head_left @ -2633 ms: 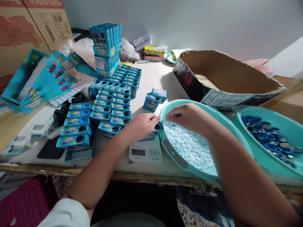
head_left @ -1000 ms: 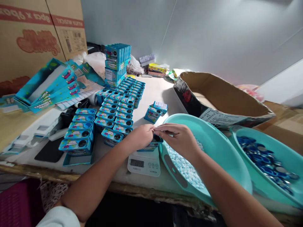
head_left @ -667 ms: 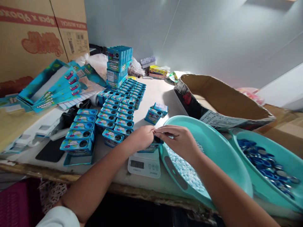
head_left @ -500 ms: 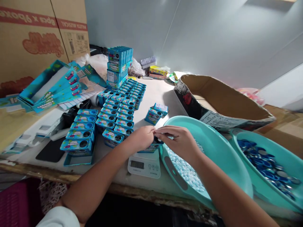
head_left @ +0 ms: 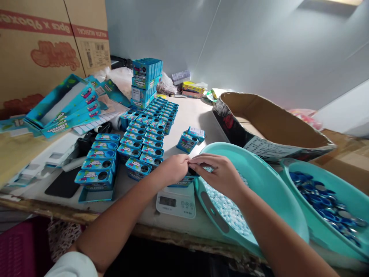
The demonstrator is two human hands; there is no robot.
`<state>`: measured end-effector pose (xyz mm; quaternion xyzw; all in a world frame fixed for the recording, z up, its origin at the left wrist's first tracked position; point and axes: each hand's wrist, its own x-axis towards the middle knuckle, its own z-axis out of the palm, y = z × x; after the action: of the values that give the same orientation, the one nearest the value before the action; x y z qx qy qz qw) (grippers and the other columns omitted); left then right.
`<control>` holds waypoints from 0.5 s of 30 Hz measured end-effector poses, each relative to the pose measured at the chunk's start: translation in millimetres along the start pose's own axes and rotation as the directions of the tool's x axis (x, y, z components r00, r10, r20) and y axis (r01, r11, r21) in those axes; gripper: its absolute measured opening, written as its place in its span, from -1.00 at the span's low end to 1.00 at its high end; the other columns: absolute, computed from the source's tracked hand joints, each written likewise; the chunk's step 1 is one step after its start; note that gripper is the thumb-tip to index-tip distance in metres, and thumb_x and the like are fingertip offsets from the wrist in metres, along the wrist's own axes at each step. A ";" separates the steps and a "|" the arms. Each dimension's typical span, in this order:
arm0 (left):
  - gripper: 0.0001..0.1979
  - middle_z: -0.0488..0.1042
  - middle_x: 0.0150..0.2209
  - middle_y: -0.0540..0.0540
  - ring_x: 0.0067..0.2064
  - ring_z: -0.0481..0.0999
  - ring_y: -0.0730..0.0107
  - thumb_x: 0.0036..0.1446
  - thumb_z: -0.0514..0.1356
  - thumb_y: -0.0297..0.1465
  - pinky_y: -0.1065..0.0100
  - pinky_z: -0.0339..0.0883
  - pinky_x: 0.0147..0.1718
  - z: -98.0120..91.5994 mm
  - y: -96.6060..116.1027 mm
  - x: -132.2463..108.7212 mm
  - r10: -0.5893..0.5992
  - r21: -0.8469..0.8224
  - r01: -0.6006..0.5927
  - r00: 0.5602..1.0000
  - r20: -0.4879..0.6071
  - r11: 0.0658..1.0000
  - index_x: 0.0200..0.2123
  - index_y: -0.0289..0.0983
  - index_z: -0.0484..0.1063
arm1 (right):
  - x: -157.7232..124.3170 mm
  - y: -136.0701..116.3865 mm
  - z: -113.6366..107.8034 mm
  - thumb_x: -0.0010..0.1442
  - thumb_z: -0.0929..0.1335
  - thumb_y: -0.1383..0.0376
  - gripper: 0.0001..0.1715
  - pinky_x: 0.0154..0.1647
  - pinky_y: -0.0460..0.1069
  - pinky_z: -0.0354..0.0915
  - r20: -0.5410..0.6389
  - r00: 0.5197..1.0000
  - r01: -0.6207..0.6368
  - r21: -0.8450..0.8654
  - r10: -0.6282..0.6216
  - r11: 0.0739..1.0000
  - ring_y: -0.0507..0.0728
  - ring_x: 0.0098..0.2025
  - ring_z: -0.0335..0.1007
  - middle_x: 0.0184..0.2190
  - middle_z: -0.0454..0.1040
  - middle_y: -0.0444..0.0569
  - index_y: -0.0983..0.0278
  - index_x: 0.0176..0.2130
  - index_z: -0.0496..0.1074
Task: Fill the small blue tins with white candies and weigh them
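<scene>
My left hand and my right hand meet fingertip to fingertip over a blue printed candy box. Both hands are closed in a pinch; whatever sits between the fingers is hidden. Most of the box is covered by the hands, and it rests on a white digital scale with a lit display. Under my right wrist, a teal basin holds many pale blue and white candies. Two more blue boxes stand just beyond my hands.
Rows of blue boxes with round holes fill the left-centre table, a tall stack behind them. At right, a second teal basin holds blue round caps. An open carton stands behind. Flattened trays and a dark phone-like slab lie left.
The digits on the scale's display look different. My hands stay pinched over the box almost unmoved, and the whole view has shifted slightly.
</scene>
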<state>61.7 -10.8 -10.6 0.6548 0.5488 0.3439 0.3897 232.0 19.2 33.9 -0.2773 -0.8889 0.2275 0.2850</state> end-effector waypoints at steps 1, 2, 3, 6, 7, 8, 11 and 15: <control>-0.67 0.62 -0.16 -0.19 -0.12 0.55 0.17 0.26 -0.03 -0.41 0.27 0.39 -0.07 -0.1 0.0 -0.1 0.001 0.002 -0.001 1.000 0.001 1.000 -0.18 -0.29 0.54 | 0.0 0.4 0.0 0.29 0.37 0.25 -0.77 -0.29 0.00 0.50 0.003 1.000 -0.001 0.002 0.001 1.000 0.14 -0.30 0.59 -0.29 0.67 0.00 0.19 -0.26 0.67; -0.67 0.62 -0.16 -0.19 -0.12 0.55 0.17 0.26 -0.03 -0.41 0.27 0.39 -0.07 -0.1 0.1 -0.2 0.002 0.002 -0.002 1.000 0.002 1.000 -0.18 -0.29 0.54 | 0.1 0.7 -0.1 0.29 0.37 0.25 -0.77 -0.29 0.00 0.50 0.006 1.000 0.002 0.004 -0.002 1.000 0.14 -0.29 0.59 -0.29 0.67 0.00 0.19 -0.25 0.66; -0.67 0.62 -0.15 -0.19 -0.11 0.55 0.17 0.26 -0.03 -0.41 0.27 0.39 -0.07 -0.2 0.2 -0.4 0.002 0.001 -0.002 1.000 0.002 1.000 -0.18 -0.29 0.54 | 0.3 0.8 -0.3 0.30 0.36 0.25 -0.77 -0.29 0.00 0.49 0.011 1.000 0.002 0.004 -0.002 1.000 0.13 -0.29 0.59 -0.28 0.67 -0.01 0.19 -0.25 0.66; -0.68 0.62 -0.13 -0.19 -0.10 0.55 0.17 0.28 -0.03 -0.40 0.28 0.39 -0.08 -0.4 0.9 -0.8 -0.005 0.004 0.005 1.000 0.005 1.000 -0.18 -0.30 0.53 | 0.7 0.1 -1.2 0.31 0.36 0.26 -0.76 -0.27 0.00 0.48 0.020 1.000 0.022 0.002 -0.022 1.000 0.13 -0.29 0.59 -0.28 0.67 -0.01 0.20 -0.25 0.66; -0.68 0.62 -0.14 -0.19 -0.10 0.55 0.17 0.28 -0.03 -0.40 0.28 0.39 -0.08 -0.5 1.1 -0.9 -0.007 0.008 0.007 1.000 0.006 1.000 -0.19 -0.30 0.53 | 0.9 -0.4 -1.5 0.31 0.35 0.26 -0.76 -0.25 0.00 0.48 0.022 0.999 0.029 0.003 -0.029 1.000 0.13 -0.29 0.59 -0.28 0.67 -0.01 0.20 -0.25 0.65; -0.69 0.62 -0.15 -0.19 -0.11 0.55 0.17 0.28 -0.03 -0.40 0.29 0.39 -0.09 -0.6 1.2 -1.0 -0.009 0.013 0.009 1.000 0.007 1.000 -0.19 -0.30 0.52 | 0.9 -0.8 -1.8 0.32 0.35 0.26 -0.76 -0.24 0.00 0.48 0.023 0.999 0.036 0.005 -0.037 0.999 0.12 -0.28 0.59 -0.28 0.67 -0.01 0.20 -0.26 0.65; -0.69 0.61 -0.15 -0.19 -0.11 0.55 0.18 0.28 -0.03 -0.38 0.29 0.39 -0.10 -0.8 1.3 -0.9 -0.005 0.016 0.004 1.000 0.010 1.000 -0.20 -0.30 0.52 | 0.9 -1.8 -2.4 0.35 0.34 0.25 -0.72 -0.23 -0.01 0.45 0.024 0.998 0.053 0.010 -0.053 0.999 0.12 -0.30 0.58 -0.30 0.66 -0.01 0.21 -0.29 0.64; -0.68 0.61 -0.14 -0.20 -0.10 0.55 0.17 0.29 -0.03 -0.36 0.28 0.39 -0.08 -1.1 1.2 -0.7 0.007 0.023 -0.007 1.000 0.017 1.000 -0.19 -0.30 0.52 | 0.3 -3.1 -2.2 0.40 0.30 0.19 -0.64 -0.23 -0.01 0.44 0.036 0.997 0.063 0.014 -0.063 0.998 0.14 -0.28 0.58 -0.32 0.65 0.01 0.22 -0.32 0.62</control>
<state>61.1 -11.4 -9.1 0.6642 0.5470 0.3331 0.3856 232.1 17.7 37.4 -0.2430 -0.9008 0.2293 0.2774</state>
